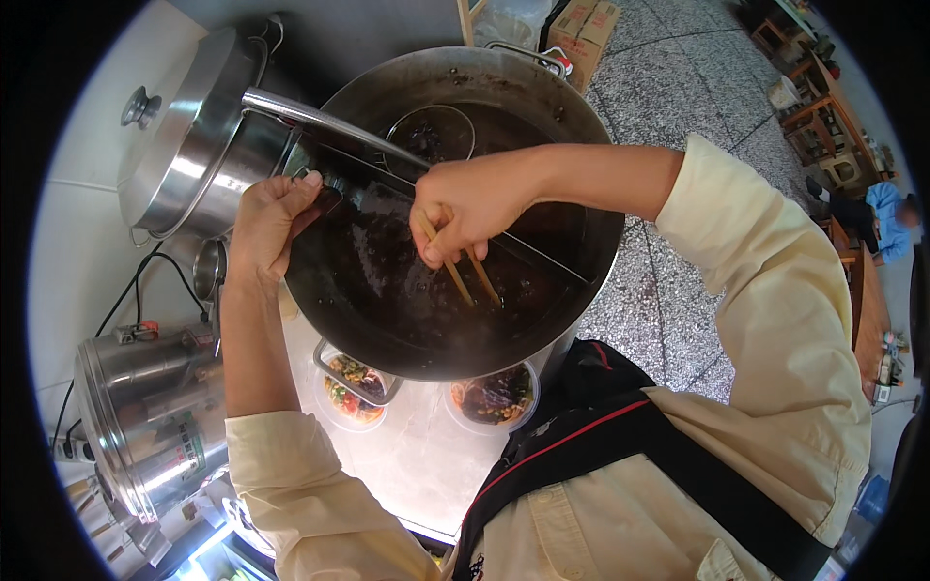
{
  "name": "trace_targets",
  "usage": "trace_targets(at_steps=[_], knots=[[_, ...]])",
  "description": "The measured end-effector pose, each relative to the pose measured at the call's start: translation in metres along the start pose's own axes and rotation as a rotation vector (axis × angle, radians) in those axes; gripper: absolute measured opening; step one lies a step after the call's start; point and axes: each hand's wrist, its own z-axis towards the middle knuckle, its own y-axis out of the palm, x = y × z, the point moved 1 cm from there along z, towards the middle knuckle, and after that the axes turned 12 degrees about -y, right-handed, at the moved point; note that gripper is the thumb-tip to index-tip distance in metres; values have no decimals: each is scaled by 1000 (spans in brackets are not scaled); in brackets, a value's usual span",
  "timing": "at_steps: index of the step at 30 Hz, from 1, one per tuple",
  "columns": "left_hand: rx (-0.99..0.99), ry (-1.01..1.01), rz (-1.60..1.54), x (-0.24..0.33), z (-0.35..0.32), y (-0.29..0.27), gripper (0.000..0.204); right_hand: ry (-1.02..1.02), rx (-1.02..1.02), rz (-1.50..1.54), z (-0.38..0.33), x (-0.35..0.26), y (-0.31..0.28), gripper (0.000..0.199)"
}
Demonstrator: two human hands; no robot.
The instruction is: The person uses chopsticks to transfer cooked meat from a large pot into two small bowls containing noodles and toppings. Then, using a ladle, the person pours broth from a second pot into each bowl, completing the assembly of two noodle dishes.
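Observation:
A large round metal pot (pixel 373 360) of dark liquid stands in front of me, with a thin metal divider (pixel 542 256) across it. My right hand (pixel 467 208) is closed around a pair of wooden chopsticks (pixel 455 278), tips pointing down into the liquid on the near side of the divider. At the pot's left rim, my left hand (pixel 271 221) pinches a dark, glossy, flat-looking piece (pixel 325 201); its kind is unclear. Beyond my right hand, a wire strainer (pixel 432 108) rests in the far part, and a thick metal handle (pixel 334 123) slants over the left rim.
Two clear bowls of food, one at left (pixel 351 395) and one at right (pixel 492 399), sit on the pale counter (pixel 417 465) below the pot. A lidded steel pot (pixel 179 136) and a steel canister (pixel 155 416) stand left. Cardboard boxes (pixel 584 37) lie beyond; a person (pixel 883 215) is far right.

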Motion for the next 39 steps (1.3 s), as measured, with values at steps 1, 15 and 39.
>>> trace_targets(at_steps=[1,15,39], knots=[[7,3,4,0,0,0,16,-12,24,29,-2,-1,-4,20],[10,7,23,0,5,-1,16,-25,172,200,-21,5,-23,24],[22,0,-13,-1,2,-5,18,-135,264,111,-29,-12,-42,30]])
